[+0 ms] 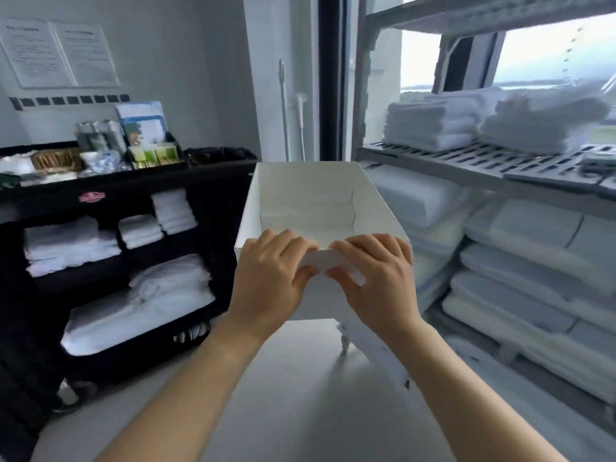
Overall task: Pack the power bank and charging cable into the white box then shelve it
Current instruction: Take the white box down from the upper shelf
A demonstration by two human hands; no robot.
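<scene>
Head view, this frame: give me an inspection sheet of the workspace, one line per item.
Surface: grey floor below the box; no table seen.
Job's things: white box open, held up, looks empty; power bank nothing seen.
Clutter: black cart with folded towels and toiletries.
Hands: left hand and right hand both pinch the box's near flap.
Cables: charging cable nothing seen.
Surroundings: grey shelf rack at right with stacked white linen; window behind.
</scene>
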